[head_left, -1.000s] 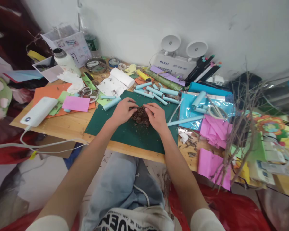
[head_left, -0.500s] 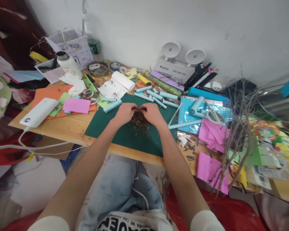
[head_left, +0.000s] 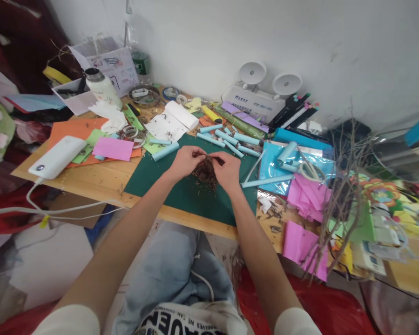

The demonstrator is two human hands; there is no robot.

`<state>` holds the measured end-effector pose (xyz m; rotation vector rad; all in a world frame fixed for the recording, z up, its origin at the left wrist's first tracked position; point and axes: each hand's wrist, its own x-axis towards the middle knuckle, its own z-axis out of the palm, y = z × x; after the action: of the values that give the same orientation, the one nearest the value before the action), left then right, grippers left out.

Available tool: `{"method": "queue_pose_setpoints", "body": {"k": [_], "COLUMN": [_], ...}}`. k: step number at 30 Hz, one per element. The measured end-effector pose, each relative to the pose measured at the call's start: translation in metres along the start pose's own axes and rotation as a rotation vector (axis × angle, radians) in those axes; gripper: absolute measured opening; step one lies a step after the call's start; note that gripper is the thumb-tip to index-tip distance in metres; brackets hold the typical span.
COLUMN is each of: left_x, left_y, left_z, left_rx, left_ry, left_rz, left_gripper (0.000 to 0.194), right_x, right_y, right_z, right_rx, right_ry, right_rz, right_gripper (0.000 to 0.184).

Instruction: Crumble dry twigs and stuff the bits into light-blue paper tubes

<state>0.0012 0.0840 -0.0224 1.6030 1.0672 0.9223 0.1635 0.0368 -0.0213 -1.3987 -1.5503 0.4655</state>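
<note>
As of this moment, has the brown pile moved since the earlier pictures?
No: judged against the green mat, the brown pile stays near the middle, with no clear shift either way.

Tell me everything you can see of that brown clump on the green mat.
The brown clump is a dark, uneven heap that looks dry and crumbly, perhaps plant bits; its exact material is unclear. It lies on the green mat, with finer crumbs scattered along its near side. The left hand and right hand, close together, seem to touch its far edge.
</note>
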Motion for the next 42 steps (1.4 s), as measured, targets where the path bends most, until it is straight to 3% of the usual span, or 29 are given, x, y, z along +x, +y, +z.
{"method": "queue_pose_setpoints", "body": {"k": [3, 5, 9, 12, 14, 16, 21, 30, 33, 36, 42], "left_x": [-0.004, -0.009, -0.022, -0.027, -0.027, -0.025, -0.018, -0.017, -0.016, -0.009, -0.001], "left_y": [0.0, -0.001, -0.004, -0.006, -0.006, -0.005, 0.0, 0.003, 0.006, 0.009, 0.015], "left_z": [-0.009, -0.015, -0.02, -0.019, -0.019, -0.019, -0.02, -0.011, -0.003, 0.008, 0.019], "left_rx": [0.102, 0.229, 0.535, 0.649, 0.667, 0.659, 0.512, 0.468, 0.25, -0.029, -0.38], "left_ry": [0.067, 0.061, -0.068, -0.144, -0.167, -0.159, -0.024, 0.106, 0.153, 0.121, 0.06], "left_rz": [0.009, 0.047, 0.199, 0.231, 0.208, 0.192, 0.183, 0.204, 0.104, -0.016, -0.193], "left_gripper": [0.014, 0.019, 0.031, 0.026, 0.022, 0.022, 0.023, 0.024, 0.041, 0.055, 0.06], "right_x": [-0.002, -0.003, -0.004, -0.005, -0.005, -0.004, -0.001, 0.0, 0.0, 0.0, 0.002], "right_y": [0.005, 0.008, 0.012, 0.012, 0.011, 0.008, 0.003, 0.015, 0.013, 0.008, 0.002], "right_z": [-0.005, -0.008, -0.009, -0.005, -0.003, -0.005, -0.016, -0.023, -0.02, -0.015, -0.004], "right_rx": [0.034, 0.015, -0.14, -0.266, -0.286, -0.237, -0.007, 0.099, 0.188, 0.244, 0.279], "right_ry": [0.008, -0.056, -0.263, -0.353, -0.368, -0.302, -0.038, 0.006, 0.026, 0.005, 0.049], "right_rz": [0.041, 0.021, -0.081, -0.111, -0.125, -0.128, -0.032, 0.106, 0.132, 0.107, 0.098], "right_gripper": [0.02, 0.018, 0.022, 0.027, 0.022, 0.022, 0.019, 0.017, 0.019, 0.019, 0.021]}}
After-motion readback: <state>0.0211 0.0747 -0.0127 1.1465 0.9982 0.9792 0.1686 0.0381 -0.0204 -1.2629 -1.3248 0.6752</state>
